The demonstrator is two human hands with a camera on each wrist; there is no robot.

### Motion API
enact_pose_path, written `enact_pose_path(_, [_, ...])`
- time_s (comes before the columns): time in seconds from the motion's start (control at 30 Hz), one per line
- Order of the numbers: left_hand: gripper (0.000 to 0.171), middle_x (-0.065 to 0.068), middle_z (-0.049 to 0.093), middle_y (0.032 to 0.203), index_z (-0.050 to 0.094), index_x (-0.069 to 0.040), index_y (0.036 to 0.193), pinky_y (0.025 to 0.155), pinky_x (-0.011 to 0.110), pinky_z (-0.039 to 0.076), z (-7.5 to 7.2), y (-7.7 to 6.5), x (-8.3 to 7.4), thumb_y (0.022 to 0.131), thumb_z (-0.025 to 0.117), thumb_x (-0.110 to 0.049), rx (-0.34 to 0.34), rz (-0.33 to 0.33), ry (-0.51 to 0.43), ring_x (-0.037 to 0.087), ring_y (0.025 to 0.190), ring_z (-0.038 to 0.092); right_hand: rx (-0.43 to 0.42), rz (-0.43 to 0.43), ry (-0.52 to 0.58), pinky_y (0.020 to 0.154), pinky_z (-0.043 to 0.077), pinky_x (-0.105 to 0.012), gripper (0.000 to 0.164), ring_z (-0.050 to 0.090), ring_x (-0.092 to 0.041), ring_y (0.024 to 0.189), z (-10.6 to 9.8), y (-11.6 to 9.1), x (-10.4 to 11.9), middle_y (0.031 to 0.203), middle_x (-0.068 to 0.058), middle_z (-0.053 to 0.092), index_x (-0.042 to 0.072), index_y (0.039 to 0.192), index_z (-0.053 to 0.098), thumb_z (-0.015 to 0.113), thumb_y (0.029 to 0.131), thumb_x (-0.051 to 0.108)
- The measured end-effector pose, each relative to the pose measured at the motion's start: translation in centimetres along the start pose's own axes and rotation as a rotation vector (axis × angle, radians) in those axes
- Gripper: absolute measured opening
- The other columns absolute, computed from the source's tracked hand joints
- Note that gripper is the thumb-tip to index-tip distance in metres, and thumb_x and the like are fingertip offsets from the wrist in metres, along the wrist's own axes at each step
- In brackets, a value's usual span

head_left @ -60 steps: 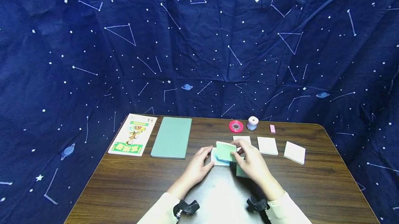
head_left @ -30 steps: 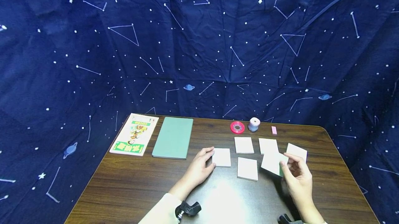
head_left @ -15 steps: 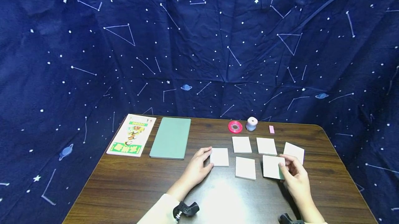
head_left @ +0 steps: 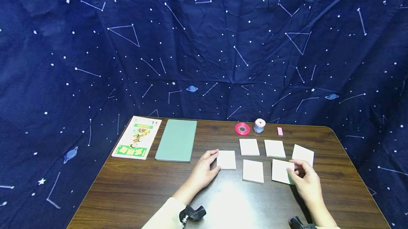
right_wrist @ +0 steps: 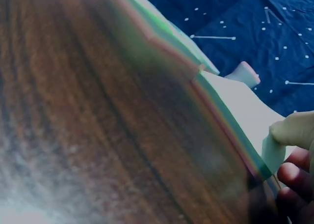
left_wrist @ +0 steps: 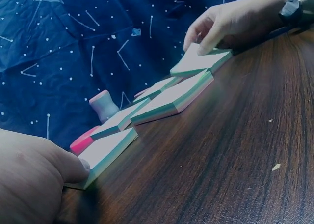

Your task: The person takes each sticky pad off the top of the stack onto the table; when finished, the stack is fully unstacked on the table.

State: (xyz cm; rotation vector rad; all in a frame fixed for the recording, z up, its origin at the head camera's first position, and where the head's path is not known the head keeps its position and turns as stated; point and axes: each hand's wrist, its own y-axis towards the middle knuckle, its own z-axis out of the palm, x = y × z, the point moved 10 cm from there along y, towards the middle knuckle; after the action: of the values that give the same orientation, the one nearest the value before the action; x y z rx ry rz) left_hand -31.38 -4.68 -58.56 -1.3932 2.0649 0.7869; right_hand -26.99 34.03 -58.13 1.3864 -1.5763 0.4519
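Observation:
My left hand (head_left: 203, 169) grips the left edge of a sticky note pad (head_left: 227, 160) with thumb and fingers. In the left wrist view its thumb (left_wrist: 76, 167) presses the corner of that white-topped, green-sided pad. On the right, my right hand (head_left: 306, 182) pinches the right edge of another sticky note pad (head_left: 281, 171). The right wrist view shows the thumb (right_wrist: 289, 129) on top, a bent green sheet under it and the other fingers (right_wrist: 297, 177) beside the edge. Between the hands lies a third pad (head_left: 253, 171).
Further pads (head_left: 249, 147), (head_left: 275, 148), (head_left: 303, 154) form a back row. Behind them are a red ring-shaped spool (head_left: 242, 129), a white-and-blue spool (head_left: 259, 125) and a pink eraser-like block (head_left: 279, 131). A green notebook (head_left: 176, 140) and an illustrated booklet (head_left: 137, 137) lie left.
My right hand has carried a pad from beside the left pad to the front row's right end and lowered it there. My left hand stays at its pad.

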Motion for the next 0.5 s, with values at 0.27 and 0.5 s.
enact_pose_path(0.27, [0.059,0.009,0.058,0.16,0.06,0.005,0.151,0.125,0.052,0.045,0.18,0.21,0.17,0.099,0.079,-0.014,-0.005,-0.005,-0.007,0.034,0.151,0.053,0.012,-0.03,-0.061,0.064,0.047,-0.009,0.026,0.057,0.003,0.076,0.36,0.17,0.04,0.097,-0.008,0.066,0.004,0.111,0.079,0.085,0.087,-0.006])
enact_pose_path(0.5, [0.059,0.009,0.059,0.16,0.061,0.005,0.15,0.125,0.053,0.046,0.38,0.18,0.26,0.097,0.08,-0.014,-0.013,0.0,0.0,0.035,0.151,0.054,0.042,-0.082,-0.084,0.065,0.046,-0.011,0.027,0.056,0.001,0.077,0.64,0.11,0.08,0.092,-0.005,0.064,0.005,0.112,0.078,0.084,0.088,-0.006])
